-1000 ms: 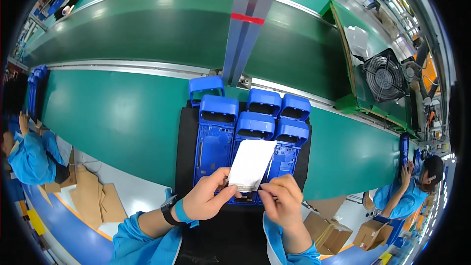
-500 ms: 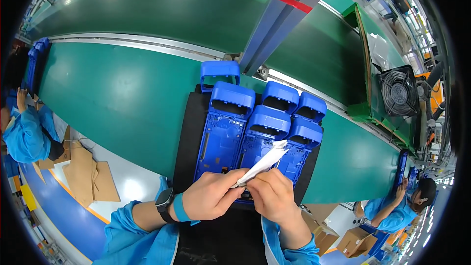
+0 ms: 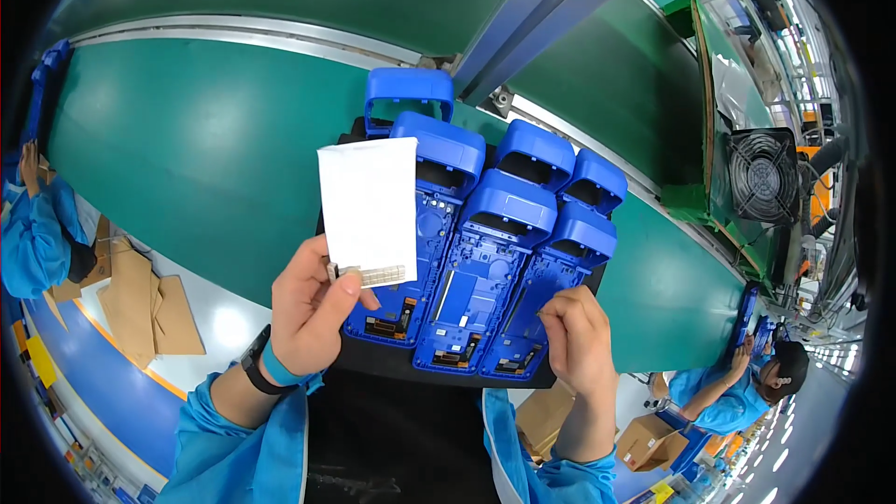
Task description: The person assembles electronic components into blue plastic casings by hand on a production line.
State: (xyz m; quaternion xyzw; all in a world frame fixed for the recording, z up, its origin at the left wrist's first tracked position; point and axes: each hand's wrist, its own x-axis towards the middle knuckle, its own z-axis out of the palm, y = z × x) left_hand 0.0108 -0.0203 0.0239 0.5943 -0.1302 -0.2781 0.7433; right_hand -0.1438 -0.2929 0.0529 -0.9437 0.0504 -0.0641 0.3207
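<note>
My left hand (image 3: 313, 313) pinches a white sheet (image 3: 369, 205) by its lower edge. A short strip of small pale rectangular pieces (image 3: 381, 274) lies along that edge, by my thumb. My right hand (image 3: 583, 336) is closed in a pinch over the right-hand blue housing, apart from the sheet. Something tiny and dark seems to show at its fingertips, too small to name. Several blue plastic housings (image 3: 481, 280) lie side by side below my hands, with open inner faces and dark components at their near ends. The sheet hides part of the left housing.
The housings rest on a black mat (image 3: 373, 355) on the green bench (image 3: 205, 159). A grey metal post (image 3: 523, 14) stands behind them. At the right is a black fan (image 3: 761, 175). Co-workers in blue work at far left (image 3: 42, 233) and far right (image 3: 733, 387). Flattened cardboard (image 3: 140, 303) lies on the floor.
My hands have separated. My left hand has moved left and raised the sheet, turning its broad face into view. My right hand has moved right, away from the sheet. The whole view has shifted slightly.
</note>
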